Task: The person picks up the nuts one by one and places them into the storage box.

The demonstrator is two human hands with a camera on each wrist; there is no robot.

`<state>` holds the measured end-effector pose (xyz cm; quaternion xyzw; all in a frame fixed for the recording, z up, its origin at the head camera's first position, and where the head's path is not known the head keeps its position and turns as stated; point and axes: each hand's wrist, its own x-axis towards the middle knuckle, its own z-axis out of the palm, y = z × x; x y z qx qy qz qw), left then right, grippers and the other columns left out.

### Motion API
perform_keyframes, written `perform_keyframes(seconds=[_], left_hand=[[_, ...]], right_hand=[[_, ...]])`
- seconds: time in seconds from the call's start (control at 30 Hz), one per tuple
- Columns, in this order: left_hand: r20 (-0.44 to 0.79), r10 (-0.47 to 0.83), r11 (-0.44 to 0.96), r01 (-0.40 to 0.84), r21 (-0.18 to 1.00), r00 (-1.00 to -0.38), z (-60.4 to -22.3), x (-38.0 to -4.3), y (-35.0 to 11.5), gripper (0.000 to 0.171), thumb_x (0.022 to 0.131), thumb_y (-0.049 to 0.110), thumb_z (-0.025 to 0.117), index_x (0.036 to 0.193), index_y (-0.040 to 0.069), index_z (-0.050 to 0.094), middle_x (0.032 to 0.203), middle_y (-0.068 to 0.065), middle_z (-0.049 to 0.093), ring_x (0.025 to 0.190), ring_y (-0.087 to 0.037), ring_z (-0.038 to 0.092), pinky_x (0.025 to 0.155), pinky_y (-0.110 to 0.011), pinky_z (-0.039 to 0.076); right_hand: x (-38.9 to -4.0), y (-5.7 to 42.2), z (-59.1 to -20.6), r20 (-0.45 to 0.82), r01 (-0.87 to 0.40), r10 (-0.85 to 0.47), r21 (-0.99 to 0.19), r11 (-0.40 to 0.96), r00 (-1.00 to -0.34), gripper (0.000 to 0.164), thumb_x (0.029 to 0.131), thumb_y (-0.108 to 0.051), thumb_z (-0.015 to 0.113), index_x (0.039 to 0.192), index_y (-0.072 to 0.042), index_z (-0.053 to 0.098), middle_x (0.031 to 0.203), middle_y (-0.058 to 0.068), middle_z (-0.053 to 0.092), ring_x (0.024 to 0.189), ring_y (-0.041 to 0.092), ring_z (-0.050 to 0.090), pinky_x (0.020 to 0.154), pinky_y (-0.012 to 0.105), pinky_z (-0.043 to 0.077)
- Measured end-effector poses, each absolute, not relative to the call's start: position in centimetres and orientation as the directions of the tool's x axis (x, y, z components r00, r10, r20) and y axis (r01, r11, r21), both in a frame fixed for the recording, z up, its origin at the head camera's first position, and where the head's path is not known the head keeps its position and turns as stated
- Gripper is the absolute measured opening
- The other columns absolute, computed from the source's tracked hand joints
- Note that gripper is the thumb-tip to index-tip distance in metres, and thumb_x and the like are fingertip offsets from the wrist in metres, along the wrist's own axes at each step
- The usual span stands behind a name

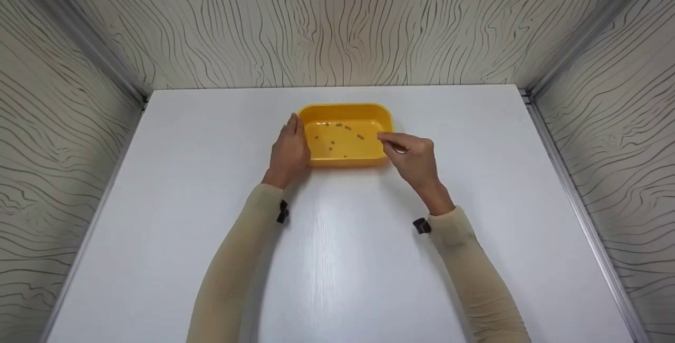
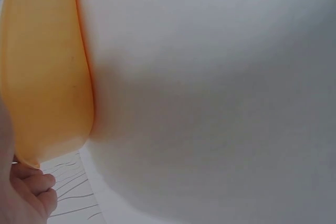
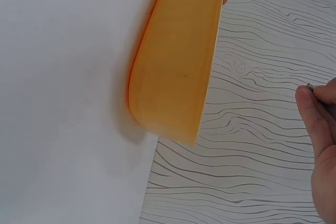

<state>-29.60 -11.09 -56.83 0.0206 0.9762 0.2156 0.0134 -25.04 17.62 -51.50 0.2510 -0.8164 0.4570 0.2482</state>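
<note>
A yellow rectangular tray [image 1: 343, 162] stands on the white table, with several tiny dark round pieces [image 1: 348, 127] scattered on its floor. My left hand [image 1: 290, 148] grips the tray's left end, its fingers along the outside of the wall. In the left wrist view, curled fingers [image 2: 39, 184] show right at the rim corner. Over the tray's right edge, my right hand [image 1: 414, 158] pinches a tiny dark metallic piece [image 3: 310, 86] between thumb and fingertip. Seen from the right wrist, that piece is above the rim level, apart from the tray wall [image 3: 173, 72].
The white table [image 1: 327, 258] reaches back to a wood-grain patterned wall [image 1: 327, 26]. Similar panels with metal rails flank both sides. A dark clip-like device [image 1: 422, 225] sits at the right cuff, and another [image 1: 283, 211] at the left.
</note>
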Motion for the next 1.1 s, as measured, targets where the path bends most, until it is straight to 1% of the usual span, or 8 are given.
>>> perform_keyframes(seconds=[0.13, 0.23, 0.5, 0.6, 0.73, 0.83, 0.93, 1.1], left_hand=[[-0.017, 0.050, 0.898, 0.037, 0.438, -0.999, -56.9, -29.7, -11.2, 0.060, 0.115, 0.021, 0.034, 0.168, 0.002, 0.012, 0.178, -0.016, 0.014, 0.164, -0.033, 0.023, 0.135, -0.047, 0.022], [-0.026, 0.048, 0.891, 0.031, 0.453, -0.999, -56.9, -29.7, -11.2, 0.060, 0.115, 0.022, 0.032, 0.168, 0.003, 0.011, 0.178, -0.016, 0.014, 0.164, -0.033, 0.022, 0.135, -0.047, 0.022], [-0.141, -0.045, 0.761, -0.126, 0.636, -0.989, -56.9, -30.0, -11.2, 0.063, 0.116, 0.042, 0.015, 0.170, 0.013, 0.003, 0.179, -0.005, 0.013, 0.166, -0.024, 0.017, 0.136, -0.045, 0.018], [-0.124, -0.035, 0.782, -0.104, 0.615, -0.992, -56.9, -29.9, -11.3, 0.062, 0.116, 0.037, 0.018, 0.170, 0.011, 0.003, 0.179, -0.007, 0.012, 0.166, -0.026, 0.017, 0.137, -0.045, 0.018], [-0.011, 0.041, 0.878, 0.031, 0.478, -0.999, -57.1, -29.8, -11.5, 0.059, 0.115, 0.023, 0.029, 0.167, 0.001, 0.014, 0.177, -0.017, 0.018, 0.162, -0.034, 0.027, 0.133, -0.048, 0.028], [0.036, 0.083, 0.906, 0.091, 0.413, -0.996, -57.1, -29.7, -11.5, 0.059, 0.113, 0.018, 0.035, 0.166, -0.003, 0.018, 0.175, -0.021, 0.019, 0.161, -0.037, 0.030, 0.131, -0.049, 0.032], [-0.021, 0.037, 0.864, 0.021, 0.502, -0.999, -57.0, -29.7, -11.4, 0.061, 0.115, 0.025, 0.031, 0.168, 0.004, 0.011, 0.178, -0.015, 0.015, 0.164, -0.032, 0.024, 0.134, -0.047, 0.025], [-0.124, -0.042, 0.766, -0.111, 0.633, -0.991, -56.9, -29.9, -11.2, 0.062, 0.116, 0.040, 0.018, 0.170, 0.013, 0.003, 0.179, -0.004, 0.011, 0.166, -0.024, 0.016, 0.137, -0.044, 0.018]], right_hand=[[-25.7, 17.2, -51.5, 0.568, -0.565, -0.123, -0.722, 0.399, -0.814, 0.016, 0.093, 0.001, 0.075, 0.107, -0.001, 0.082, 0.102, 0.013, 0.083, 0.090, 0.028, 0.081, 0.081, 0.009, 0.060], [-26.0, 16.6, -51.3, 0.537, -0.530, -0.101, -0.755, 0.386, -0.838, 0.015, 0.094, 0.000, 0.075, 0.107, -0.001, 0.082, 0.102, 0.014, 0.082, 0.090, 0.027, 0.080, 0.080, 0.010, 0.060], [-27.1, 15.0, -50.6, 0.451, -0.445, -0.053, -0.844, 0.301, -0.891, 0.014, 0.094, -0.004, 0.076, 0.105, 0.002, 0.082, 0.099, 0.016, 0.082, 0.090, 0.027, 0.080, 0.078, 0.014, 0.063], [-27.8, 14.5, -50.5, 0.392, -0.389, -0.046, -0.879, 0.276, -0.919, 0.014, 0.094, -0.004, 0.076, 0.105, 0.004, 0.081, 0.100, 0.018, 0.081, 0.091, 0.028, 0.080, 0.080, 0.016, 0.063], [-28.7, 14.2, -50.4, 0.310, -0.307, -0.038, -0.909, 0.282, -0.950, 0.013, 0.095, -0.003, 0.074, 0.105, 0.003, 0.080, 0.102, 0.018, 0.080, 0.093, 0.026, 0.080, 0.081, 0.019, 0.064], [-29.3, 14.1, -50.4, 0.255, -0.250, -0.021, -0.922, 0.295, -0.967, 0.012, 0.095, -0.003, 0.074, 0.104, 0.001, 0.081, 0.103, 0.018, 0.080, 0.093, 0.024, 0.080, 0.081, 0.020, 0.065], [-29.9, 14.0, -50.8, 0.183, -0.176, -0.003, -0.941, 0.289, -0.983, 0.012, 0.096, -0.004, 0.074, 0.105, 0.000, 0.081, 0.104, 0.018, 0.079, 0.093, 0.022, 0.080, 0.082, 0.022, 0.065], [-31.2, 14.0, -51.6, 0.035, -0.027, 0.026, -0.970, 0.242, -0.999, 0.018, 0.097, -0.005, 0.073, 0.111, 0.004, 0.078, 0.109, 0.019, 0.077, 0.096, 0.022, 0.079, 0.084, 0.024, 0.066]])
